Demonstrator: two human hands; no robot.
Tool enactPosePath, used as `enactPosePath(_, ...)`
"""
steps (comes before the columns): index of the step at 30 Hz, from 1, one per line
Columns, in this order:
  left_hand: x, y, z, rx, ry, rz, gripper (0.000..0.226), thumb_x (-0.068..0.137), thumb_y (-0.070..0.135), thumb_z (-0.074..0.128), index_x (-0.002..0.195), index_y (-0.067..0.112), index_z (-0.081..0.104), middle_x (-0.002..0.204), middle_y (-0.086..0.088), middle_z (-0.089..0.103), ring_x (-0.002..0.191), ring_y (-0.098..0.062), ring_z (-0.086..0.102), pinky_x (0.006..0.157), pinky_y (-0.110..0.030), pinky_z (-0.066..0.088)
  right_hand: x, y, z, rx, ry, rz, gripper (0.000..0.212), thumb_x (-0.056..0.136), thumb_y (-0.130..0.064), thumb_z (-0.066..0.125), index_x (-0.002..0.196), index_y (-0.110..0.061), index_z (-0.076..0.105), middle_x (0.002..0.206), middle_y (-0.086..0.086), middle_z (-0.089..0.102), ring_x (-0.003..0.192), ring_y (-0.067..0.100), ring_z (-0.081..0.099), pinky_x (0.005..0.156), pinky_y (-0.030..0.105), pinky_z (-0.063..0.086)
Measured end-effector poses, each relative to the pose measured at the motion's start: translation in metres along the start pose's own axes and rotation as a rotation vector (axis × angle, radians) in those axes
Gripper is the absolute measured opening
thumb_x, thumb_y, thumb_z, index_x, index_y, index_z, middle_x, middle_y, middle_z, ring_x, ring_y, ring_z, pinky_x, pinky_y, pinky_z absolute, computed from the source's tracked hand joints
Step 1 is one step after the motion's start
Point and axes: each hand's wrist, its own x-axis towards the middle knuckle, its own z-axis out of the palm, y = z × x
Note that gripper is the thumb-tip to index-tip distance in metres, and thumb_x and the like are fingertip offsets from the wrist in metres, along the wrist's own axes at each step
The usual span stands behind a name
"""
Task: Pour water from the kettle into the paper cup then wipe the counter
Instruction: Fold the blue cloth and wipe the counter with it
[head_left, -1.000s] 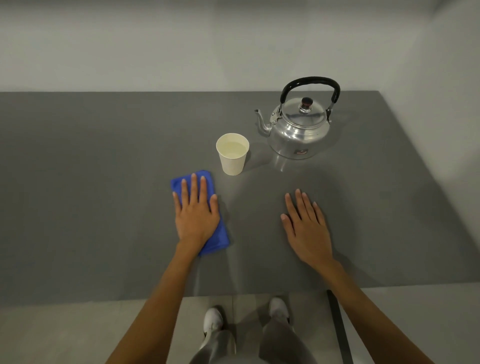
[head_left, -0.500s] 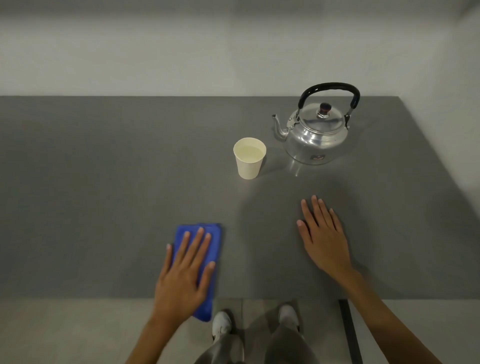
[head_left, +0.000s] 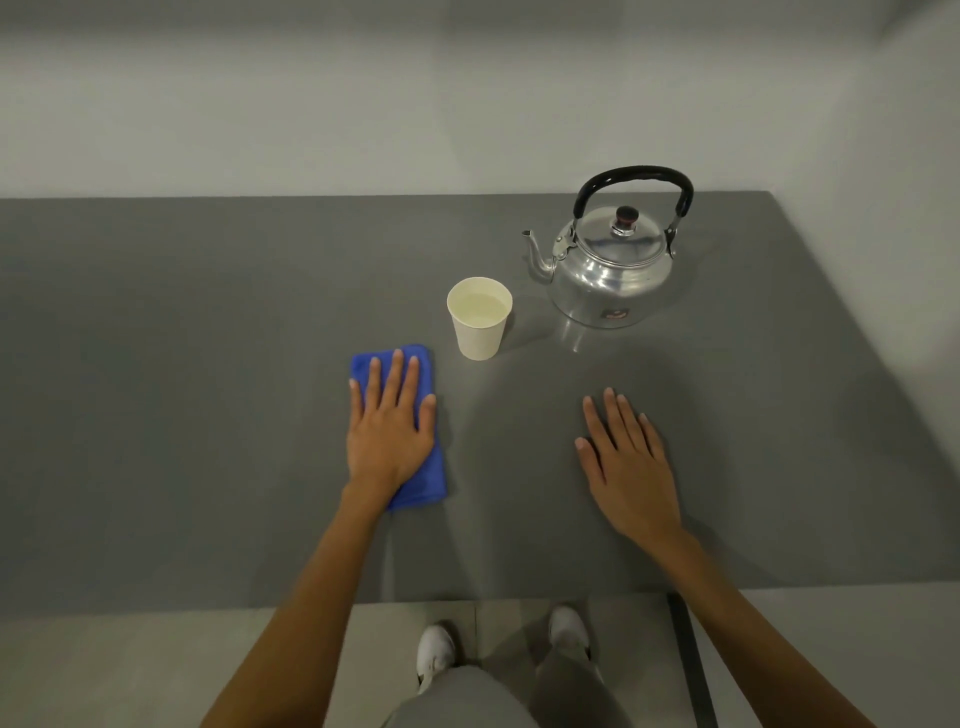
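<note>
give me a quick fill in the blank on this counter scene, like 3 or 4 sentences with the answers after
1. The left hand presses flat on a folded cloth whose colour is ____.
2. The paper cup holds ____.
3. The kettle points its spout toward the ____ side of the counter.
4. The right hand lies flat and holds ____.

Missing words: blue; water; left; nothing

— What is pressed under the left hand (head_left: 388, 434)?
— A blue cloth (head_left: 421, 467), flat on the desk (head_left: 182, 415). The right hand (head_left: 626, 462) is laid flat nearby; water is held in the paper cup (head_left: 479, 332) beside the kettle (head_left: 608, 270).
</note>
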Motion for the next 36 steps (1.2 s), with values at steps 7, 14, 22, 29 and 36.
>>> enactPosePath(7,-0.068,0.032,0.011,0.016,-0.07,0.241,0.058,0.095,0.051,0.02,0.147,0.028,0.006,0.156,0.005,0.005,0.144,-0.017,-0.006,0.119,-0.045,0.0,0.0,0.005,0.004,0.018,-0.003,-0.013,0.061,0.096,-0.049,0.006,0.15,-0.021,0.007,0.16,0.006,0.009,0.147,0.017,0.0,0.119,0.035,0.001)
enactPosePath(14,-0.131,-0.048,-0.016,0.025,-0.074,0.149,0.056,0.094,0.052,0.019,0.146,0.033,0.01,0.156,0.01,0.012,0.144,-0.011,0.005,0.117,-0.044,0.003,-0.001,0.005,0.002,0.049,-0.014,-0.02,0.057,0.098,-0.046,0.011,0.15,-0.022,0.005,0.16,0.005,0.007,0.147,0.017,-0.003,0.12,0.035,0.001)
enactPosePath(22,-0.037,-0.109,-0.038,-0.005,0.016,-0.099,0.064,0.088,0.053,0.018,0.146,0.025,0.015,0.156,0.003,0.013,0.143,-0.018,0.006,0.117,-0.048,0.004,0.0,0.002,0.002,0.015,-0.001,-0.01,0.057,0.099,-0.047,0.009,0.149,-0.021,0.004,0.16,0.007,0.009,0.147,0.018,0.0,0.12,0.038,0.004)
enactPosePath(29,-0.014,-0.02,-0.008,0.006,-0.002,0.096,0.066,0.089,0.055,0.016,0.147,0.022,0.013,0.156,-0.001,0.007,0.143,-0.023,-0.004,0.117,-0.044,-0.001,0.0,0.003,0.0,0.062,0.001,-0.02,0.054,0.101,-0.041,0.022,0.15,-0.021,0.009,0.16,0.007,0.009,0.147,0.019,0.0,0.12,0.037,0.002)
enactPosePath(36,-0.099,-0.024,-0.006,-0.017,-0.079,0.208,0.064,0.092,0.059,0.018,0.146,0.031,0.0,0.157,0.006,0.001,0.144,-0.016,-0.008,0.118,-0.043,-0.003,0.007,-0.044,-0.013,0.484,-0.026,-0.025,0.047,0.098,-0.031,0.044,0.138,-0.008,0.041,0.151,0.009,0.029,0.141,0.022,0.016,0.115,0.038,0.024)
